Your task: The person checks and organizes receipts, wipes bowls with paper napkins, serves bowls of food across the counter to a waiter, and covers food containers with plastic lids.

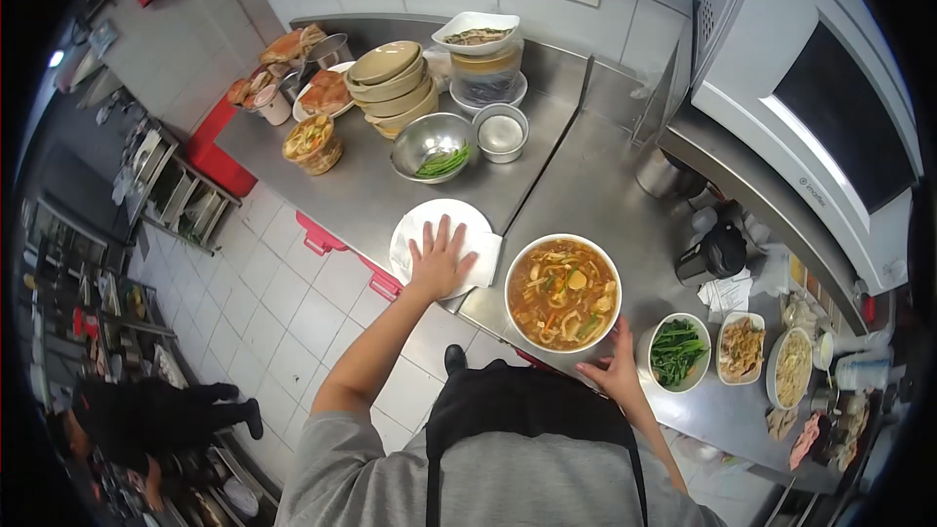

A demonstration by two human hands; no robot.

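Observation:
My left hand (442,259) lies with spread fingers on a white napkin (482,263) over a round white plate (405,234) at the counter's front edge. Right of it stands a large white bowl (563,293) of brown soup with vegetables. My right hand (617,368) is beside that bowl's lower right rim, fingers apart, holding nothing; whether it touches the rim is hard to tell. A bowl of green leafy vegetables (675,352) sits just right of my right hand. Behind the plate is a metal bowl (432,147) with green beans.
Stacked beige bowls (393,88), a noodle cup (312,143) and a small metal pot (502,132) stand at the back left. A black jug (712,254), a fried food dish (741,347) and a microwave (810,88) are right. Another person (146,420) is at lower left.

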